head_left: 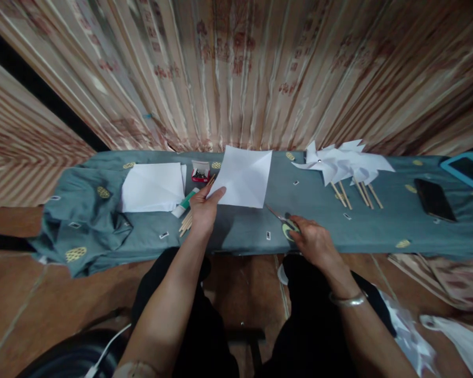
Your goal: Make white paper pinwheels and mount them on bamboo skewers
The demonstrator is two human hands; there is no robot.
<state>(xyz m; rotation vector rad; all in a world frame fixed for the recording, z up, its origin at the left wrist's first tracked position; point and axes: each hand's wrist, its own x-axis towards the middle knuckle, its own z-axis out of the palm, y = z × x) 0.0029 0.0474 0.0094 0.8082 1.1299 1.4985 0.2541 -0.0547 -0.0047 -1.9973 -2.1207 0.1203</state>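
My left hand [205,206] pinches the lower left corner of a white square sheet of paper [244,176], thumb on top, lifted over the cloth-covered table. Faint diagonal creases show on the sheet. In my right hand [313,239] is a pair of scissors [287,227] with green handles, its blades pointing up and left toward the paper's lower right corner, just apart from it. Beneath my left hand lie several thin wooden sticks [186,223] and a green and white box [185,203]. Left of these rests a stack of white paper [153,186].
A small red box [201,172] of dark little pieces stands open behind my left hand. Several white paper pinwheels [339,163] on sticks lie to the right, beside a black phone [434,199] and a blue-framed device [467,169]. A patterned curtain [236,73] hangs behind the table.
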